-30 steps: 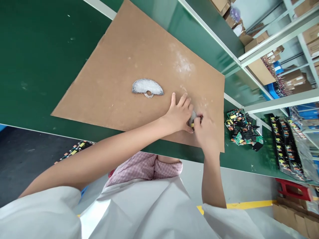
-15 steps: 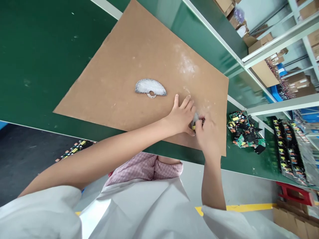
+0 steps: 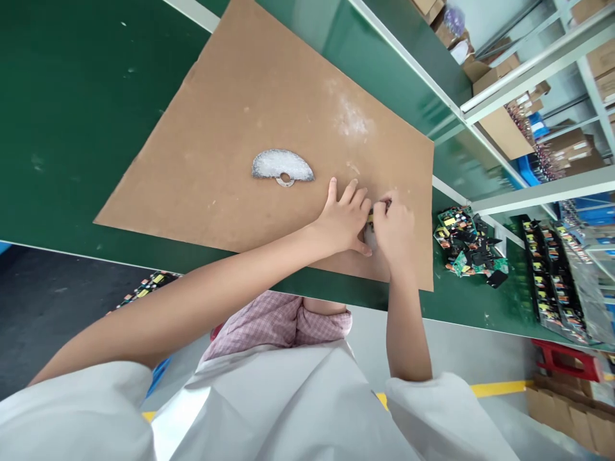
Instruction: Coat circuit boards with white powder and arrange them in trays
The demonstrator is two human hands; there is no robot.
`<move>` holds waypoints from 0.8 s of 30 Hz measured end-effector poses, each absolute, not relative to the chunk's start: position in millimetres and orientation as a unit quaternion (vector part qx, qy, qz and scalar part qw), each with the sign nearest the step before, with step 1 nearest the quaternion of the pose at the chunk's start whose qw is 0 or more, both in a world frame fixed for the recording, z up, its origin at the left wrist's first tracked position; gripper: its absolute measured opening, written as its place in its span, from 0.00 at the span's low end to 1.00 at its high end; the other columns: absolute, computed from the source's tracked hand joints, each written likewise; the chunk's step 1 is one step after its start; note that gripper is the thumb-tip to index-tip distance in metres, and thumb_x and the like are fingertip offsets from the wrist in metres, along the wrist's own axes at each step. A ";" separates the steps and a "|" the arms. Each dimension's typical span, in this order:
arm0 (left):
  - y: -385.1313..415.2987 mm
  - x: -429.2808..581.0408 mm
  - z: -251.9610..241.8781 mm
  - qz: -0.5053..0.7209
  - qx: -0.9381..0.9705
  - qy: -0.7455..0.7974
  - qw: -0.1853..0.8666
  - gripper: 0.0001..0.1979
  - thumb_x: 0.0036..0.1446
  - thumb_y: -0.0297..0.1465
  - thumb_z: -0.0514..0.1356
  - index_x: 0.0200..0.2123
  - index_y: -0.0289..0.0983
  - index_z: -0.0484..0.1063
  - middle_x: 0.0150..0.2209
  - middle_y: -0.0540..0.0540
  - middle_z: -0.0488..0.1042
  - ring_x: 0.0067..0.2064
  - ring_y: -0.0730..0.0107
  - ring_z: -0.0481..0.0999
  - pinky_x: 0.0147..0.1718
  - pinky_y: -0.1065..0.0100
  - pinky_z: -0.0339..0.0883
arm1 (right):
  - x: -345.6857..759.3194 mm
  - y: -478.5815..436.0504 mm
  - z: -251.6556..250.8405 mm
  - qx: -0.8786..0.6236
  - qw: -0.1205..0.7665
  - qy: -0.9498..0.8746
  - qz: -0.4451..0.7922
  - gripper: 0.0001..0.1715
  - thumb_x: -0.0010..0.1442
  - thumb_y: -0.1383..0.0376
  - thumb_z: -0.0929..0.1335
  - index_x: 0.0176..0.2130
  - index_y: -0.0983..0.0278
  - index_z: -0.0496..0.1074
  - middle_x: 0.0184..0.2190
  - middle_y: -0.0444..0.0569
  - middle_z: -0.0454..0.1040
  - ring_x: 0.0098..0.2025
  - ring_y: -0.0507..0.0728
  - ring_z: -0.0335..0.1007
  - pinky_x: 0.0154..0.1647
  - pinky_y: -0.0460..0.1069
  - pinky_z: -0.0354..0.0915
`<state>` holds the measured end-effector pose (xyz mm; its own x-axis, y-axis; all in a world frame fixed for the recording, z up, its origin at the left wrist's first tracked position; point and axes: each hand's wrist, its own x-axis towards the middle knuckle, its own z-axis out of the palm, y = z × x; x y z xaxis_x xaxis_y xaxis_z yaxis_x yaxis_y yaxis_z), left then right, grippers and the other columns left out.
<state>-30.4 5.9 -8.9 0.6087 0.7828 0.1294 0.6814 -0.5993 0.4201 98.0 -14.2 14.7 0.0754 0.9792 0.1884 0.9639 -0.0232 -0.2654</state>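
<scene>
From far off, I watch two bare hands work over a big sheet of brown cardboard (image 3: 230, 109) on a green desk (image 3: 62, 121). The fingers of the left hand (image 3: 340, 224) are spread wide and rest flat. The fingers of the right hand (image 3: 396, 232) are bent in tight around a small part (image 3: 370, 219) with yellow and dark bits. I see that part in the gap between the hands, right of the left fingers and just under the right ones. The right hand is nearer, since it touches it. A pale grey piece (image 3: 369, 237) shows next to the left thumb, on the side close to the body. What I can see of the two together runs toward and away from the body, but the hands hide the rest, so I can't tell the full long way. I can't tell if the left fingers touch it either.

A half-round blade (image 3: 282, 164) lies past the left fingers, to their left, its long way going side to side. A pile of circuit boards (image 3: 464, 237) sits right of the right fingers. I can't read any writing. White labels on a far box (image 3: 576, 152) are too small.
</scene>
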 end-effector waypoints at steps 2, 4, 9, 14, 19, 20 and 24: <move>6.7 -30.2 -9.2 0.155 0.878 0.419 0.172 0.42 0.45 0.49 0.63 0.57 0.28 0.59 0.62 0.29 0.53 0.64 0.38 0.43 0.56 0.33 0.31 | 97.6 -16.9 16.2 -0.710 0.158 -0.685 0.035 0.05 0.58 0.67 0.56 0.34 0.61 0.60 0.30 0.49 0.68 0.31 0.60 0.64 0.30 0.50 0.55; 7.0 -29.9 -9.6 0.156 0.876 0.423 0.173 0.43 0.44 0.50 0.64 0.57 0.27 0.59 0.62 0.29 0.54 0.64 0.38 0.43 0.56 0.33 0.31 | 98.0 -27.5 17.7 -0.709 0.145 -0.689 0.047 0.06 0.58 0.67 0.56 0.34 0.61 0.60 0.30 0.49 0.68 0.31 0.60 0.64 0.30 0.50 0.55; 7.0 -30.2 -10.8 0.155 0.882 0.411 0.173 0.43 0.45 0.50 0.63 0.57 0.27 0.58 0.62 0.28 0.53 0.65 0.38 0.42 0.56 0.32 0.30 | 99.5 -26.3 16.0 -0.724 0.145 -0.674 0.023 0.06 0.58 0.68 0.57 0.34 0.62 0.61 0.29 0.49 0.69 0.30 0.60 0.64 0.28 0.49 0.53; 7.4 -31.3 -10.0 0.150 0.878 0.418 0.178 0.44 0.45 0.50 0.63 0.58 0.27 0.57 0.62 0.29 0.53 0.65 0.38 0.41 0.56 0.33 0.29 | 99.7 -15.6 14.7 -0.717 0.151 -0.680 0.018 0.06 0.58 0.68 0.57 0.34 0.62 0.60 0.30 0.49 0.69 0.30 0.60 0.64 0.28 0.49 0.53; 7.2 -30.9 -9.8 0.149 0.880 0.415 0.177 0.43 0.45 0.49 0.63 0.57 0.28 0.58 0.62 0.29 0.53 0.65 0.39 0.42 0.57 0.34 0.29 | 100.2 -28.3 14.1 -0.717 0.144 -0.681 0.017 0.06 0.57 0.67 0.57 0.35 0.62 0.61 0.30 0.50 0.68 0.31 0.61 0.64 0.29 0.50 0.54; 7.3 -30.9 -10.1 0.150 0.881 0.412 0.178 0.43 0.45 0.49 0.63 0.57 0.28 0.58 0.62 0.28 0.52 0.65 0.39 0.41 0.57 0.34 0.29 | 99.6 -24.5 13.8 -0.721 0.149 -0.677 0.009 0.06 0.57 0.67 0.57 0.35 0.62 0.60 0.30 0.50 0.68 0.31 0.61 0.64 0.29 0.50 0.54; 8.0 -30.7 -11.0 0.158 0.878 0.414 0.179 0.43 0.44 0.49 0.63 0.57 0.28 0.58 0.62 0.28 0.53 0.65 0.39 0.41 0.57 0.34 0.29 | 98.6 -11.3 14.6 -0.715 0.165 -0.679 0.012 0.06 0.57 0.68 0.56 0.35 0.61 0.59 0.30 0.49 0.68 0.30 0.60 0.64 0.30 0.50 0.54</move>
<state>-30.7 8.0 -11.0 0.6068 0.7843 0.1291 0.6716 -0.5928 0.4444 98.6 -11.3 14.6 0.0765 0.9752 0.2079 0.9673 -0.0221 -0.2526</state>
